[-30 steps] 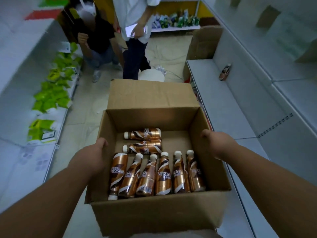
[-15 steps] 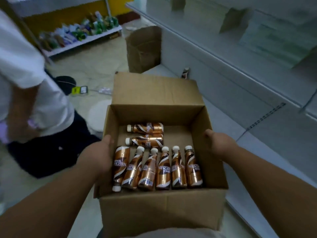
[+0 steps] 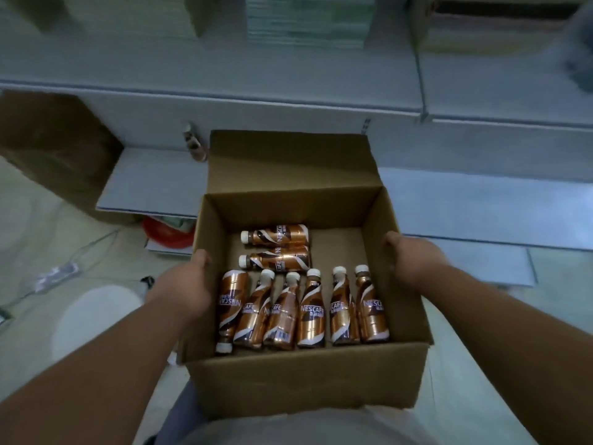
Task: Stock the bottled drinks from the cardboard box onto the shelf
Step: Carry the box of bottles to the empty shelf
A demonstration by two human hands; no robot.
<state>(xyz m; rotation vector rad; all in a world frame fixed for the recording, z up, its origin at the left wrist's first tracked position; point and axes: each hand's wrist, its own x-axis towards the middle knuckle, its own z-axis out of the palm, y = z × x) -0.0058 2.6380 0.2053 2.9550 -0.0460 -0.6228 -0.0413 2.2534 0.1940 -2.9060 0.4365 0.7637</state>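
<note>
A person's left hand (image 3: 183, 290) and right hand (image 3: 414, 258) clasp the cardboard box (image 3: 305, 380) by its side walls, carrying its bottled drinks (image 3: 311, 313) (all lying flat) level toward the bare shelf (image 3: 481, 213).

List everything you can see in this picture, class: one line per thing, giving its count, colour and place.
cardboard box: one, brown, open, held in front of the person
bottled drinks: eight, copper-brown with white caps, lying in the box, six in a near row, two crosswise behind
lone bottle: one, brown, on the bottom shelf, blurred
bottom shelf: one, grey-white, beyond the box
second box: one, brown, on the floor at left
red object: one, under the shelf edge, unclear
left hand: on the box's left wall
right hand: on the box's right wall
</note>
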